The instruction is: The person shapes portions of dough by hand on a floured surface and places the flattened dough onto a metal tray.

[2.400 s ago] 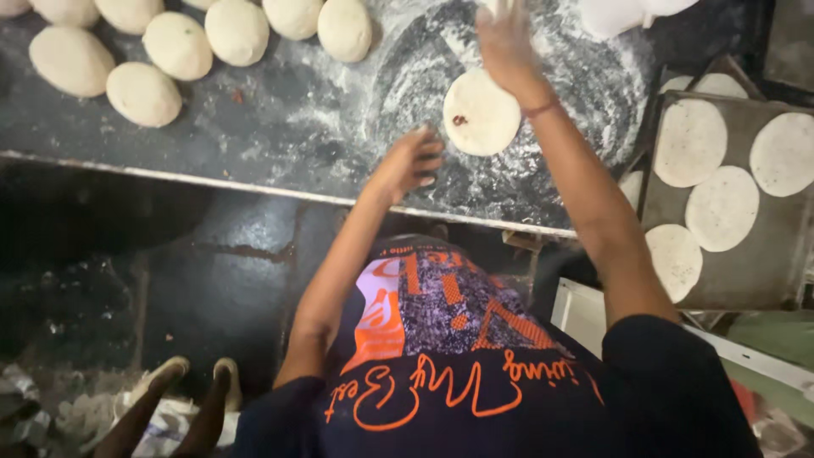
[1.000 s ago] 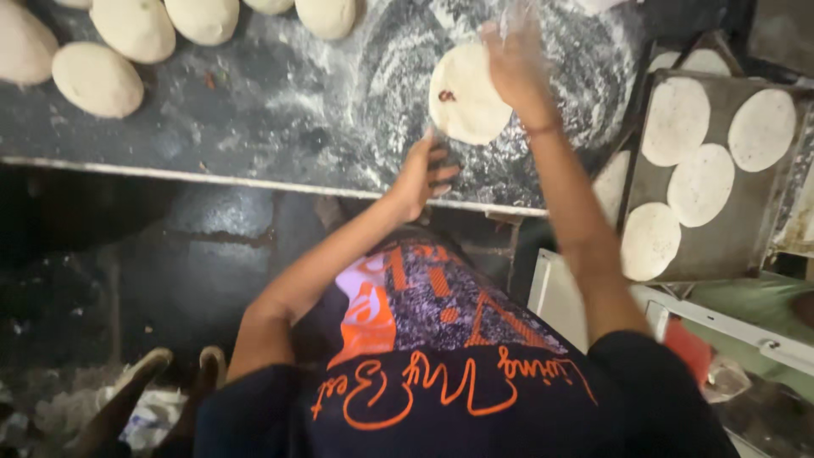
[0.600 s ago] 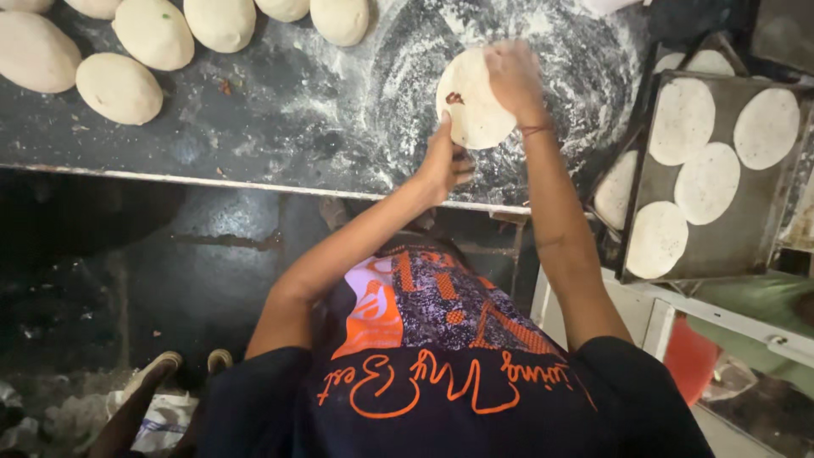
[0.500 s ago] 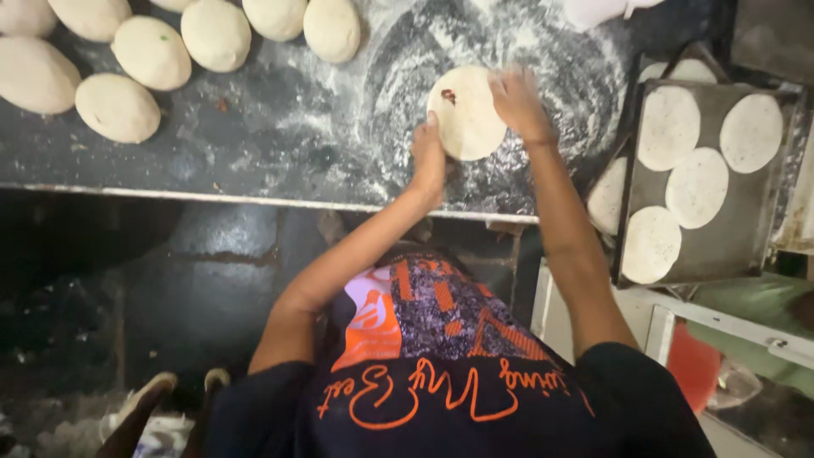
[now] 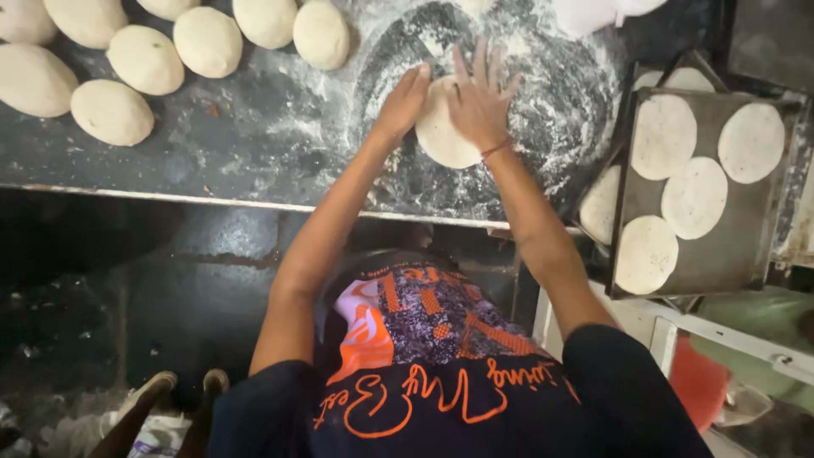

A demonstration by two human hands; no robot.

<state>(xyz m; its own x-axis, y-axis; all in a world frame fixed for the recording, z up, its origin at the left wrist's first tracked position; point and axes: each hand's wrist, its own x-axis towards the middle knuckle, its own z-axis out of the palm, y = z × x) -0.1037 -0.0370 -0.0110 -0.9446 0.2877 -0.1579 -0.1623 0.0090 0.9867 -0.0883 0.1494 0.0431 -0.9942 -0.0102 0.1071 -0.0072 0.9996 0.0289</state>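
Right hand (image 5: 479, 102) now flat atop round pale dough disc (image 5: 441, 136)

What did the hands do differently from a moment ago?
The left hand came up off the counter edge to touch the left rim of the flat dough disc. The right hand, first reaching beyond the disc, now lies flat on top of it, fingers spread. The dough balls and the tray of flattened rounds stayed as they were.
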